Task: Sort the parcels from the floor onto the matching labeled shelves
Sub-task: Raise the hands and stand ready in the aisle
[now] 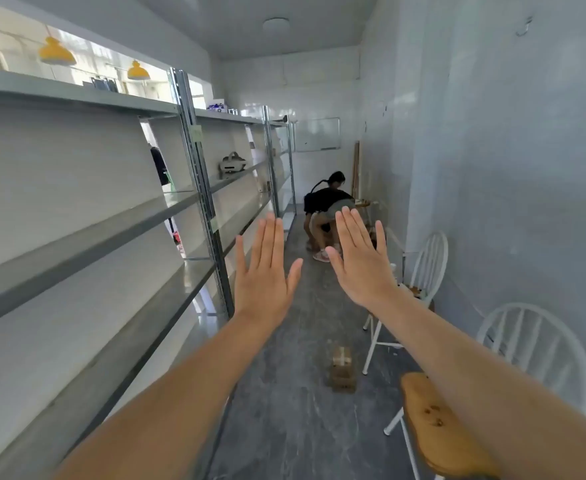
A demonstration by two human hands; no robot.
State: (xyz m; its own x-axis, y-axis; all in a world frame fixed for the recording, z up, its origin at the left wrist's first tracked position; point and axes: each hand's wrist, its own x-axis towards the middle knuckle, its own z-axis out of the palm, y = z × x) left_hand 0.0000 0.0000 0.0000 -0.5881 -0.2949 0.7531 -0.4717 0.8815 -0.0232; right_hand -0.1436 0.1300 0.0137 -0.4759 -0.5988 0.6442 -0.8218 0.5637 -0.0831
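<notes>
Left hand (263,271) and right hand (360,258) are raised side by side before my camera, backs toward me. The fingers are straight and close together, the thumbs spread toward each other, and neither hand holds or touches anything. Below the hands, between my two forearms, a brown taped parcel (342,370) lies alone on the dark marbled floor (295,427), well apart from both palms. To the left of the left hand the grey metal shelves (111,237) run tier over tier down the aisle. A small green label (197,134) is stuck to an upright above that hand; I cannot read it. Past the left fingertips a white headset (232,165) sits on a middle shelf. Right of the right hand stands a white spindle-back chair (426,268). A second chair (533,358), with a wooden seat, is nearer, under my right forearm. Beyond the right hand, partly hidden by its fingers, a person (322,202) in a black top bends low at the far end of the aisle. A whiteboard (315,134) hangs on the end wall above.
</notes>
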